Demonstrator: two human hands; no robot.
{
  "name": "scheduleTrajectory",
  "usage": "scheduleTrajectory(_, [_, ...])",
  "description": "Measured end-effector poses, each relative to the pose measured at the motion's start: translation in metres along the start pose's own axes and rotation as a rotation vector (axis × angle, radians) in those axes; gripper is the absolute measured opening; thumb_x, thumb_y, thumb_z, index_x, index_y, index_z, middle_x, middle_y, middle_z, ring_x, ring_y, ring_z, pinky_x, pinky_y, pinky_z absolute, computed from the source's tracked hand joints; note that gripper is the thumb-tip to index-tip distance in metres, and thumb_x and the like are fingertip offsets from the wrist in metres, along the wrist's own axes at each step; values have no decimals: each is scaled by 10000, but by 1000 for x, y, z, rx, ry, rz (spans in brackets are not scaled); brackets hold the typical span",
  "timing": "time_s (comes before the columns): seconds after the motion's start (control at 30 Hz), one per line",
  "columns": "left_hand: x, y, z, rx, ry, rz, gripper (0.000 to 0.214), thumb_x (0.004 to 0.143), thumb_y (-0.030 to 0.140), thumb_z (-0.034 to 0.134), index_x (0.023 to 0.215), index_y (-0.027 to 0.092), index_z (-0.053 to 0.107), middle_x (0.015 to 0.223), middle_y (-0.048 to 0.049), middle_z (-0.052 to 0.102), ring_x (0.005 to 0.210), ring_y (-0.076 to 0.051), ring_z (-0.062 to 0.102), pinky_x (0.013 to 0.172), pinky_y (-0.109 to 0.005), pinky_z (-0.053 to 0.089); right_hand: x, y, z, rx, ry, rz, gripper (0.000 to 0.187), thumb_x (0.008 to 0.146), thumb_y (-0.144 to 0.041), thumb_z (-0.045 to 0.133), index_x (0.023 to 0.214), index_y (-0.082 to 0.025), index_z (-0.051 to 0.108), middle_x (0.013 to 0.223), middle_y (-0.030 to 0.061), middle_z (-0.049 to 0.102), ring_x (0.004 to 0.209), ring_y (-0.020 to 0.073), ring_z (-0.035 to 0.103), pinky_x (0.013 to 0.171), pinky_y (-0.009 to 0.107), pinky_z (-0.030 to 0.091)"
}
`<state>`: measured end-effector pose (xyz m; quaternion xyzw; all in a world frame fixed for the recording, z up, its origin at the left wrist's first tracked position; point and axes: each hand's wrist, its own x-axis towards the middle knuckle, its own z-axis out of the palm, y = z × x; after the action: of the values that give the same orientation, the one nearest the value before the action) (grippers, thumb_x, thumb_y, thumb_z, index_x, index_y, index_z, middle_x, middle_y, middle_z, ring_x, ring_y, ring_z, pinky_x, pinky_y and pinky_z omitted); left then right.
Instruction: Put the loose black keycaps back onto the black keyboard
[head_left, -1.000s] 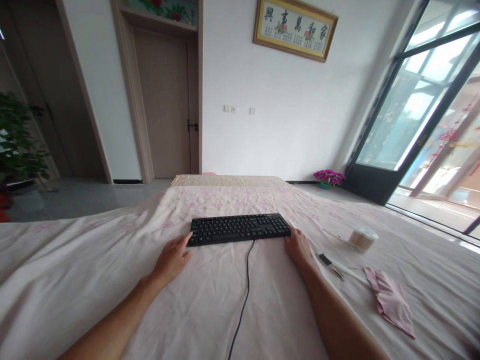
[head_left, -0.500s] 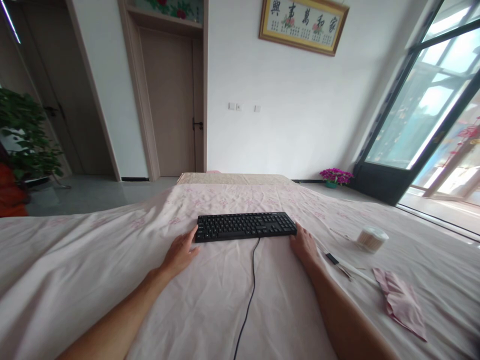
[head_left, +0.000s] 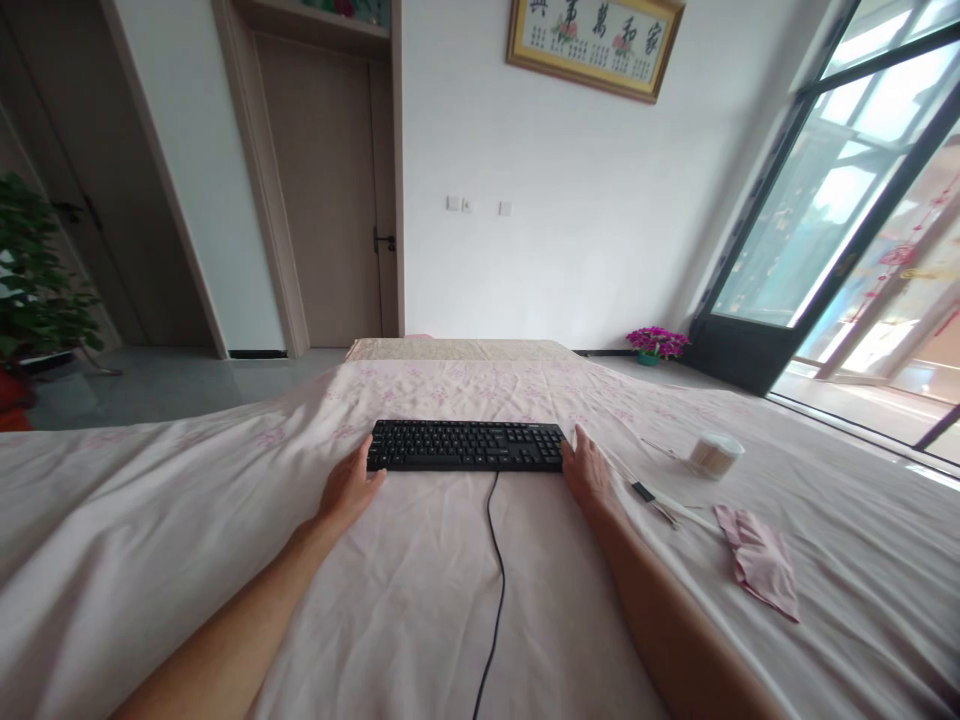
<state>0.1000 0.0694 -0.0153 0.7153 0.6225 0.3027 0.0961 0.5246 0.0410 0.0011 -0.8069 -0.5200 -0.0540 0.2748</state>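
Creased, flower-printed pink cloth (head_left: 405,600) spreads wide. With forearms (head_left: 255,610) stretched forward, the left hand (head_left: 351,488) and right hand (head_left: 588,474) angle inward, their grip holding the slim black keyboard (head_left: 465,446) by its left and right ends, mid-cloth.

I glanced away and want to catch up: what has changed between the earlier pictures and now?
The keyboard has turned slightly: its right end has come nearer the person, so it now lies squarer. Its cord bows more to the right. No clear grip or release shows. The left hand and right hand stay at its two ends; the swab tub and pink cloth stayed put.
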Motion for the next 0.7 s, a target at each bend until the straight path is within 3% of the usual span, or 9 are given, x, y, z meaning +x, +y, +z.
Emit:
scheduleTrajectory(0.17, [-6,7,-9,-50,-23,-34,663,825,289,509,1433,126,301,1347,-160,526,1216,-274,511,981,-371,413,-1,-1,-5,-30,-114,-6,543,944,-436,329,1396,-148,413,1283,136,576,1186,261,516,992,345,350])
scheduleTrajectory(0.3, [-16,6,-14,-63,-14,-22,632,834,271,485,1418,105,311,1370,-167,498,1217,-265,506,986,-352,404,-6,0,-12,-6,-63,-13,505,949,-466,302,1338,-209,495,1215,96,626,1128,232,558,929,314,386])
scheduleTrajectory(0.5, [-43,-8,-20,75,27,75,614,816,218,480,1395,99,312,1329,-170,513,1233,-240,487,1047,-359,353,-11,-5,-21,-76,-49,45,528,950,-518,258,1091,-227,676,1050,99,690,971,230,622,808,305,410])
scheduleTrajectory(0.7, [-63,-14,-30,135,30,124,601,810,209,484,1385,119,330,1255,-150,542,1208,-249,495,1037,-385,358,-12,-10,-23,-91,-36,79,506,948,-504,288,1030,-237,709,978,91,714,937,226,632,766,289,410])
